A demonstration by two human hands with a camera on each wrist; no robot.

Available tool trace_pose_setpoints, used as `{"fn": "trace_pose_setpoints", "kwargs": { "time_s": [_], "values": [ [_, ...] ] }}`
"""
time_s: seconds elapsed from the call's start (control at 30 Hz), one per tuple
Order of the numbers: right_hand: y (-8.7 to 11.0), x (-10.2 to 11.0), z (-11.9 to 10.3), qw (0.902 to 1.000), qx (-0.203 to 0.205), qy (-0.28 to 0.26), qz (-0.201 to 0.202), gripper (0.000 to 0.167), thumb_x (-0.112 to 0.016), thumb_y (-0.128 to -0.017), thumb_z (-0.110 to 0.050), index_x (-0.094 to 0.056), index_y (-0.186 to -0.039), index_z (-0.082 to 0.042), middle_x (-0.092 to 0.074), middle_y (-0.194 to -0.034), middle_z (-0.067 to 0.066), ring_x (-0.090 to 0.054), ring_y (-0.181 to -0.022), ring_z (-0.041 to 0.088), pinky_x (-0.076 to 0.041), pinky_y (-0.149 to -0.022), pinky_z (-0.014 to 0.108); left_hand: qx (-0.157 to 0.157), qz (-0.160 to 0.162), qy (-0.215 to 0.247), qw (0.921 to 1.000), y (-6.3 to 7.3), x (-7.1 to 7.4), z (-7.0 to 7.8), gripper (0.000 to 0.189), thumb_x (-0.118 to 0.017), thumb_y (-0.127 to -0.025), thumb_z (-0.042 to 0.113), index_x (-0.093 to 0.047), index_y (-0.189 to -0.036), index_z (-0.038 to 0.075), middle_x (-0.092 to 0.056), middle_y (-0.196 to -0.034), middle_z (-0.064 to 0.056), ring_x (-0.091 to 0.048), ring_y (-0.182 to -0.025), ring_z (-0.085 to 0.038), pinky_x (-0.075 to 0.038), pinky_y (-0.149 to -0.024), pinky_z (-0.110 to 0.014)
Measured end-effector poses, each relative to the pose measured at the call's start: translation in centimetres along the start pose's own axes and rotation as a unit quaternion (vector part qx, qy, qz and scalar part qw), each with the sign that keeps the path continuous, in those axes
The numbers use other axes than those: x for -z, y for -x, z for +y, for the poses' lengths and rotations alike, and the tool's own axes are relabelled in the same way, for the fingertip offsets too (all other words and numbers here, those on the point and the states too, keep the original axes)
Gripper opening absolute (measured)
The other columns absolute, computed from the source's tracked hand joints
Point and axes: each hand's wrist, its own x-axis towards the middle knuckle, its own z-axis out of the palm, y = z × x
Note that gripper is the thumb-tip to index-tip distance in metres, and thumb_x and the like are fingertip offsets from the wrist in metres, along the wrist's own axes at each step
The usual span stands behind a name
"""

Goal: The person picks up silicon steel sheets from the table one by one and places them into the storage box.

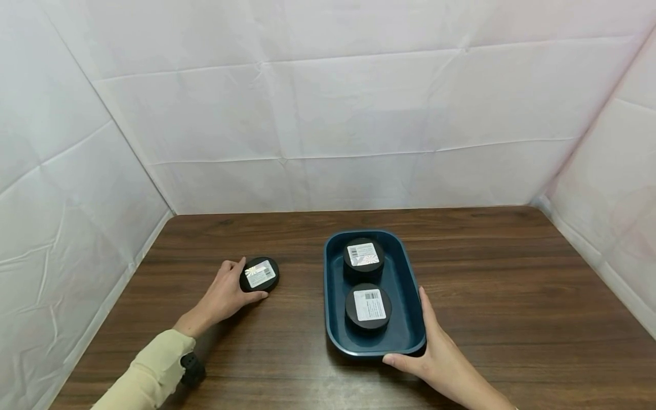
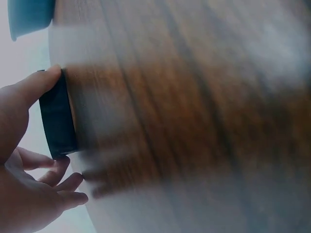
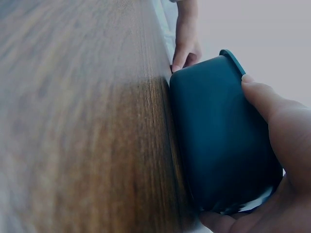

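On the left of the table lies a round black container point(image 1: 259, 274) with a white label on top. My left hand point(image 1: 225, 296) pinches it between thumb and fingers; the left wrist view shows the black side wall point(image 2: 58, 114) between them. To the right stands a dark blue tray point(image 1: 405, 285). My right hand point(image 1: 435, 356) holds its near right corner, thumb at the near rim and fingers along the right side. Inside the tray sit two more labelled black containers, a far one point(image 1: 364, 259) and a near one point(image 1: 368, 307).
The brown wooden table point(image 1: 492, 273) is bordered by white sheeting point(image 1: 359, 114) at the back and both sides. A dark device point(image 1: 192, 369) is strapped at the left wrist, below a pale yellow sleeve point(image 1: 154, 370).
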Motion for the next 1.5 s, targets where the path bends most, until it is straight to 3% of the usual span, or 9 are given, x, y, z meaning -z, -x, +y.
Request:
{"fn": "trace_pose_setpoints", "kwargs": {
  "time_s": [0.23,0.67,1.1,1.5],
  "values": [
    [0.0,0.0,-0.1,1.0,-0.004,0.004,0.0,0.137,-0.084,-0.076,-0.051,0.022,-0.159,-0.024,0.0,-0.169,0.02,-0.024,-0.149,0.048,-0.032,-0.112,0.072,0.004,0.008,0.012,0.9999,0.0,0.2,0.1,0.088,-0.084,-0.08,0.038,-0.046,-0.142,-0.012,-0.05,-0.128,-0.031,-0.057,-0.11,-0.039,-0.051,-0.096,-0.056],
    [0.0,-0.1,0.0,1.0,-0.008,0.001,0.001,0.137,-0.084,-0.076,-0.052,0.021,-0.159,-0.024,0.0,-0.169,0.018,-0.027,-0.148,0.046,-0.033,-0.112,0.071,0.007,0.015,0.027,0.9995,0.3,0.3,0.1,0.089,-0.084,-0.082,0.034,-0.041,-0.144,-0.013,-0.047,-0.131,-0.036,-0.056,-0.113,-0.045,-0.05,-0.096,-0.059],
    [-0.1,-0.1,0.0,1.0,-0.004,0.0,0.003,0.137,-0.085,-0.076,-0.051,0.021,-0.159,-0.025,-0.001,-0.169,0.018,-0.028,-0.148,0.046,-0.034,-0.112,0.07,0.029,0.021,0.044,0.9984,1.0,0.3,0.8,0.092,-0.085,-0.081,0.034,-0.04,-0.145,-0.013,-0.046,-0.133,-0.036,-0.054,-0.117,-0.046,-0.049,-0.098,-0.059],
    [-0.1,-0.2,0.0,1.0,0.001,0.001,0.003,0.137,-0.084,-0.076,-0.052,0.021,-0.159,-0.025,0.0,-0.17,0.018,-0.026,-0.149,0.046,-0.032,-0.112,0.071,0.042,0.016,0.048,0.9978,1.2,0.9,2.0,0.095,-0.087,-0.077,0.036,-0.041,-0.146,-0.011,-0.046,-0.136,-0.036,-0.052,-0.122,-0.047,-0.047,-0.101,-0.059]
  ]
}}
